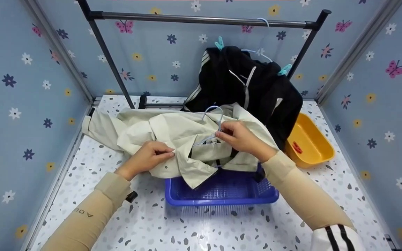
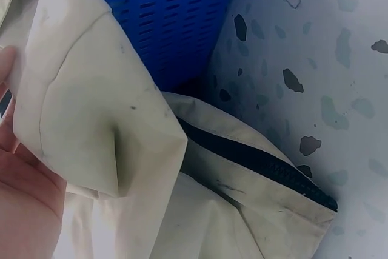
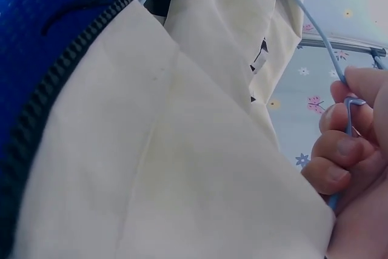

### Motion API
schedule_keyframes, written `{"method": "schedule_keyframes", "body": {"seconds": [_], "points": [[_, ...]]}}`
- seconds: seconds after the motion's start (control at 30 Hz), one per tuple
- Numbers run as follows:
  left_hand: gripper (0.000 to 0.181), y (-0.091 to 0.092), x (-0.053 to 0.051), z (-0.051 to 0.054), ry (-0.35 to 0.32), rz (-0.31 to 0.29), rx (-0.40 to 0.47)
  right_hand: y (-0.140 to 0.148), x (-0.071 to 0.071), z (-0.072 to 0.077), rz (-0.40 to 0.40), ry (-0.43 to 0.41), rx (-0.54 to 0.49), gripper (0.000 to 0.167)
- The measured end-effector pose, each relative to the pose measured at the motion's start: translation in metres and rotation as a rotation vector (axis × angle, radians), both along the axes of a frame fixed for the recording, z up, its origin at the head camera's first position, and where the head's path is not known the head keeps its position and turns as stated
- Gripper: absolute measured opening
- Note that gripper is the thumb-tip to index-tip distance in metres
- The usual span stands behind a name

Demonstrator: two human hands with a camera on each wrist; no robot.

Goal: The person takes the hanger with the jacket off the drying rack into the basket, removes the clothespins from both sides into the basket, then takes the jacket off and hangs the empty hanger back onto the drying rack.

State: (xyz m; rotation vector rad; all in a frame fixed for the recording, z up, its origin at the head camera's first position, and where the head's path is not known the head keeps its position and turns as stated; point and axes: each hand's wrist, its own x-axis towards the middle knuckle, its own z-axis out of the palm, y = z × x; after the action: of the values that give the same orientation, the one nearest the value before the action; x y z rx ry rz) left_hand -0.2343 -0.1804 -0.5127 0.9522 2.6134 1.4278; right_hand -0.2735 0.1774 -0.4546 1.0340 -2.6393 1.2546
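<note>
Cream zip-up jacket (image 1: pixel 134 129) lies left to centre, partly on the speckled tabletop (image 1: pixel 145 223) and partly over the far side of the blue basket (image 1: pixel 222 202); I judge it light, soft and floppy, sagging wherever I leave it unsupported. On my feed the left hand (image 1: pixel 150 155) pinches its front cloth, while the right hand (image 1: pixel 237 136) has fingers curled round the slim blue hanger (image 1: pixel 215 106), which looks smooth and could twist, so I'd favour the jacket's firmer seams and zip edge for purchase.
</note>
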Motion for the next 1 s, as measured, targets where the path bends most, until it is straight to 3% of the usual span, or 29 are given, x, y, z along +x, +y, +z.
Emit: {"method": "schedule_keyframes", "body": {"seconds": [0.3, 0.57, 1.0], "points": [[0.010, -0.002, 0.000, 0.002, -0.019, 0.021, 0.058, 0.006, 0.001, 0.012, 0.002, 0.026, 0.061, 0.034], [0.011, -0.005, 0.000, 0.010, -0.076, 0.071, 0.076, 0.013, 0.001, 0.018, -0.041, 0.038, 0.054, 0.025], [0.011, -0.008, 0.003, 0.018, -0.048, 0.086, 0.073, 0.022, 0.002, 0.026, -0.080, 0.050, 0.039, 0.021]]}}
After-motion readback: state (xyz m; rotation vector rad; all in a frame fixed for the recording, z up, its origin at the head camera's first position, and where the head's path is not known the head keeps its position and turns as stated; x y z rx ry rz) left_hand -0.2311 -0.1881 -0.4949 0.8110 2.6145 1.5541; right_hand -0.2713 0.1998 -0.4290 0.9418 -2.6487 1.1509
